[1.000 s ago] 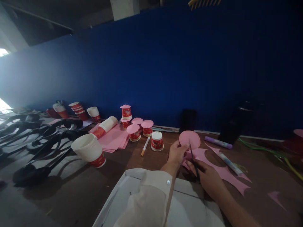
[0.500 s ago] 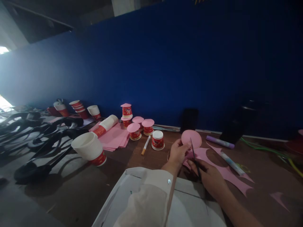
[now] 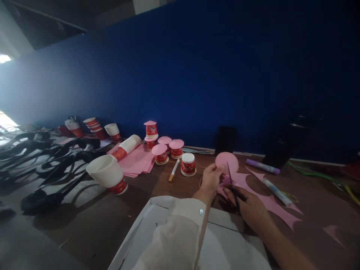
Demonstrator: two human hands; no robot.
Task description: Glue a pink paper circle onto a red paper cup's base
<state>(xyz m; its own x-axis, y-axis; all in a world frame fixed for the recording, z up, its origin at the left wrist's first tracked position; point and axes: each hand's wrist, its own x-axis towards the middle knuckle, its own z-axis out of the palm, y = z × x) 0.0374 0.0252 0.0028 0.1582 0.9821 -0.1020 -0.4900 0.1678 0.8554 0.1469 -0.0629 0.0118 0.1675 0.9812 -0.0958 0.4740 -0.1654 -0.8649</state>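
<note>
A pink paper circle (image 3: 225, 162) is pinched at its lower left edge by my left hand (image 3: 210, 180). My right hand (image 3: 249, 206) grips a pair of scissors (image 3: 233, 189), whose thin dark blade lies up against the face of the circle; whether the blades are apart I cannot tell. Beneath and beside both hands lies a pink paper offcut (image 3: 261, 195) with curved cut-outs. Left of my left hand an upside-down red paper cup (image 3: 188, 165) stands alone. Several more upside-down cups behind it wear pink paper tops (image 3: 159, 150).
A stack of paper cups (image 3: 108, 174) lies tilted at left, near pink sheets (image 3: 137, 161) with another cup stack on them. Black strapped gear (image 3: 45, 198) fills the far left. A marker (image 3: 173, 170), a purple tube (image 3: 263, 166) and a clear glue stick (image 3: 277, 191) lie around. A white box (image 3: 225, 240) is closest.
The view has shifted slightly, so everything sits a little differently in it. My hands keep the same hold on the paper circle and the scissors.
</note>
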